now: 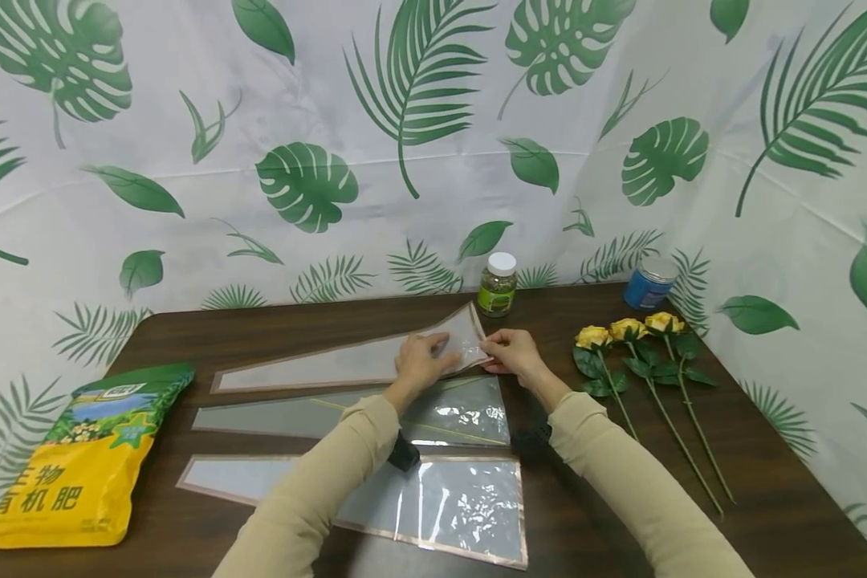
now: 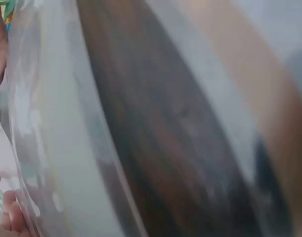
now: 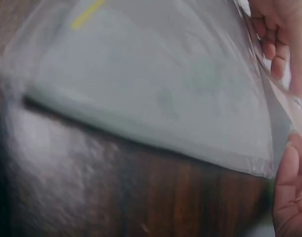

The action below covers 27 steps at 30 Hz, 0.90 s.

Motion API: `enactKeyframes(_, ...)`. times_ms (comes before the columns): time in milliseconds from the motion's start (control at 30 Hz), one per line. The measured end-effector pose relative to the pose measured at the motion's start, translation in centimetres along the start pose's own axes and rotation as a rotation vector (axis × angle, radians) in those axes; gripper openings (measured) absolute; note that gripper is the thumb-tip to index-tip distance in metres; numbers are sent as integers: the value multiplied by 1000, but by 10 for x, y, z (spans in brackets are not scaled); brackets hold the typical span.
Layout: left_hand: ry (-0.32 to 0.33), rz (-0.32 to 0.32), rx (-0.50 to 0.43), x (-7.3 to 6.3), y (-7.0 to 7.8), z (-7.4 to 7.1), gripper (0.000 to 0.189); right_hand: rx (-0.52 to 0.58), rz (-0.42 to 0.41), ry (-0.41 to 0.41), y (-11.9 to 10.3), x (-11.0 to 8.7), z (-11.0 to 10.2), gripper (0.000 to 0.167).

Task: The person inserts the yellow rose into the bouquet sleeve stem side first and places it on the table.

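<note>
A tapered plastic sleeve (image 1: 347,363) with a copper-coloured border lies at the back of the table, its wide right end lifted and bent up. My left hand (image 1: 422,361) rests on this sleeve near the wide end, index finger and thumb spread apart. At the right edge my right hand (image 1: 511,353) pinches the rim between thumb and fingers. In the right wrist view the left hand (image 3: 282,34) is above and the right hand (image 3: 291,197) below, along the same rim. A second clear sleeve (image 1: 470,405) with a yellow line lies just in front of them.
A third sleeve (image 1: 470,502) lies nearest me, under the left forearm. Three yellow roses (image 1: 628,329) lie at right. Behind stand a white-lidded jar (image 1: 497,291) and a blue can (image 1: 650,285). A yellow-green fertilizer bag (image 1: 87,474) is at left.
</note>
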<state>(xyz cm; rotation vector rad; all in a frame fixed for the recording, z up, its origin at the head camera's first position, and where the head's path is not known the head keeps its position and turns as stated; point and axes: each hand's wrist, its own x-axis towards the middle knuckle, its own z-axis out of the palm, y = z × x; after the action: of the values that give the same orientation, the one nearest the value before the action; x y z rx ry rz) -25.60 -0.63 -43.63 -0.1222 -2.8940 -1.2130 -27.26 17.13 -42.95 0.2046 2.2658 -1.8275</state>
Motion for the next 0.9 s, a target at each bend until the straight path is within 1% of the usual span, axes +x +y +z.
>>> enactKeyframes(133, 41, -56, -26, 0, 6, 3, 44, -18, -45, 35, 1, -1, 3, 18)
enactKeyframes(233, 77, -94, -25, 0, 8, 5, 39, -4, -65, 44, 2, -2, 6, 17)
enactKeyframes(400, 141, -137, -57, -1, 9, 8, 29, 22, -87, 55, 3, -3, 10, 15)
enactKeyframes(567, 175, -139, -117, -3, 9, 10, 20, 21, -88, 72, 5, -3, 13, 14)
enactKeyframes(700, 193, -138, -144, -4, 9, 11, 15, 14, -90, 71, 6, -3, 13, 14)
enactKeyframes(800, 203, -144, -163, -4, 9, 11, 14, 6, -88, 71, 6, -3, 13, 15)
enactKeyframes(900, 204, -135, -173, -4, 9, 11, 13, -1, -80, 72, 7, -3, 12, 17)
